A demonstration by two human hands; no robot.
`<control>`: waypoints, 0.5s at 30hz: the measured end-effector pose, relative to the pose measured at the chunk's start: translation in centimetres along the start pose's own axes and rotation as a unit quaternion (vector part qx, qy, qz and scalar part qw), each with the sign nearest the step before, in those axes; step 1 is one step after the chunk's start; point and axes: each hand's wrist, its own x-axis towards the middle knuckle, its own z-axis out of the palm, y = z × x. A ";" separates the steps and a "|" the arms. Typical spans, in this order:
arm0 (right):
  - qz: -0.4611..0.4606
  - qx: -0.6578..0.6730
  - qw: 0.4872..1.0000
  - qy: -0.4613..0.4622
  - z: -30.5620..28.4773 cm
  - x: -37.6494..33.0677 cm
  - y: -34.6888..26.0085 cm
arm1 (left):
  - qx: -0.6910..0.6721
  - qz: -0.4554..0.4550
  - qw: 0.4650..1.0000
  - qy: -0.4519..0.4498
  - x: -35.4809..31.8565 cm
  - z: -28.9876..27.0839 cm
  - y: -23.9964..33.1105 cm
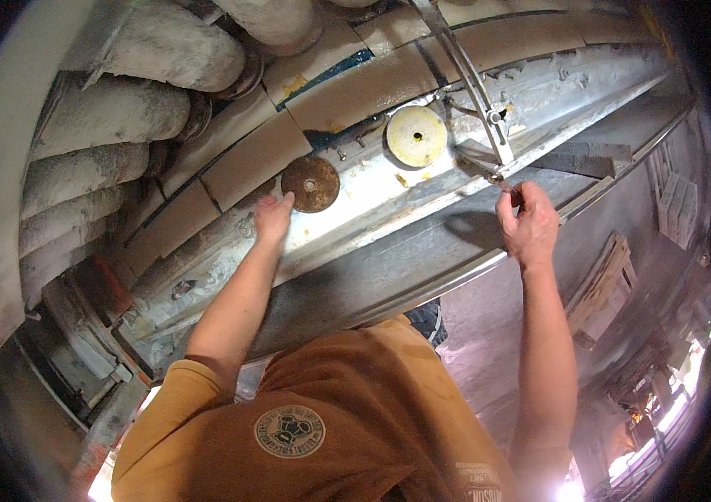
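Note:
At the lower left rim of a round, rusty brown disc (320, 199) with a hole in its centre, my left hand (272, 222) grips the edge, thumb toward the disc. My right hand (531, 224) is closed in a pinch just below the lower end of a slotted metal arm (474, 99). What its fingers hold is small, dark and mostly hidden. Between the two hands, a pale yellow disc (416, 151) with a dark centre hole rests against the lit metal ledge. A bolt fastens the slotted arm near its lower end.
Tan rectangular panels (256, 161) run in a curved row behind the discs. Large dusty rounded forms (112, 117) fill the upper left. A long metal rail (456, 280) crosses in front of me. At the right lies a wooden piece (602, 284).

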 end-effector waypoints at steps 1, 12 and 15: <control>0.000 0.002 1.000 0.002 0.0 0.0 -0.1 | -0.053 -0.065 0.996 0.004 -0.3 1.2 0.3; -0.015 -0.023 1.000 -0.003 0.0 0.1 0.1 | -0.384 -0.138 0.909 -0.088 -0.7 3.8 1.7; -0.016 -0.027 0.999 -0.002 0.1 -0.1 0.2 | -0.442 -0.158 0.860 -0.199 -2.4 2.3 2.6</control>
